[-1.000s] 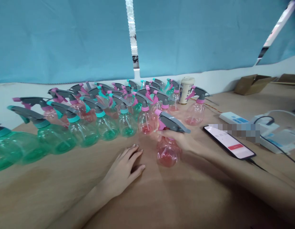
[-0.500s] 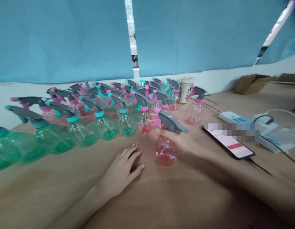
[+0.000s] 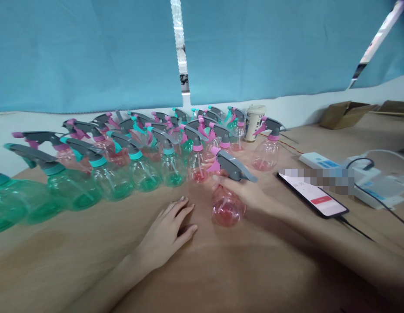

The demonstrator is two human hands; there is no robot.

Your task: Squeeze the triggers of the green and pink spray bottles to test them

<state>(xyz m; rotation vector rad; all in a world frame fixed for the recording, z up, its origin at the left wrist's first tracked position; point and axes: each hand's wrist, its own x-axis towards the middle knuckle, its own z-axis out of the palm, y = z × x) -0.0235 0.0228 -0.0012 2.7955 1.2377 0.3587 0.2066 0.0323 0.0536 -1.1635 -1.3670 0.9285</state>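
My right hand (image 3: pixel 242 189) is wrapped round the neck of a clear pink spray bottle (image 3: pixel 227 212) with a grey and pink trigger head. Part of the bottle's neck is hidden by the fingers. To its left, my left hand (image 3: pixel 171 228) lies flat on the wooden table (image 3: pixel 202 278) with its fingers stretched out, holding nothing. Just beyond the hands stand another pink spray bottle (image 3: pixel 198 167) and a green spray bottle (image 3: pixel 173 171) with a teal collar. A further pink spray bottle (image 3: pixel 265 152) stands apart, beyond my right hand.
Several green spray bottles (image 3: pixel 112 180) and pink ones crowd the left and back. A paper cup (image 3: pixel 255 124) stands behind them. On the right lie a phone (image 3: pixel 319 198) on a cable, a power strip (image 3: pixel 322 163) with wires, and an open cardboard box (image 3: pixel 343 115). A blue curtain (image 3: pixel 254 48) hangs behind.
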